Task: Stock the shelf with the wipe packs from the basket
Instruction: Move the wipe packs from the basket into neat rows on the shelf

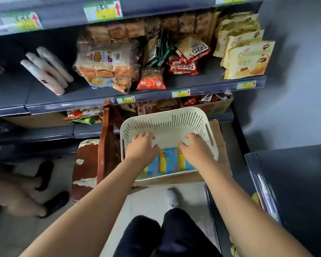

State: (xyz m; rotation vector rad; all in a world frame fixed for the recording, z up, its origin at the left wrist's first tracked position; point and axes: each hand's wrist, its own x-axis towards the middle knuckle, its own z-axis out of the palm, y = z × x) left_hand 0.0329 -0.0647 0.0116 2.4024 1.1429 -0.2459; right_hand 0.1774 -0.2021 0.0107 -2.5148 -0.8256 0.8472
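A cream slotted basket [163, 115] sits on a cardboard box in front of the lower shelves. Blue and yellow wipe packs [170, 161] stand side by side at its near end. Both my hands are down inside the basket. My left hand [141, 146] lies over the left packs with its fingers spread. My right hand [195, 148] rests on the right packs, thumb pointing toward the middle. Neither hand plainly grips a pack. On the grey middle shelf [44, 101], at the left, lie a few white packs [46, 70].
Bread bags [104, 65], snack packets [174, 58] and yellow biscuit packs [245, 54] fill the shelf's middle and right. A worn brown wooden chair [89, 160] stands left of the basket. Another person's feet in black sandals [50, 190] are at the left.
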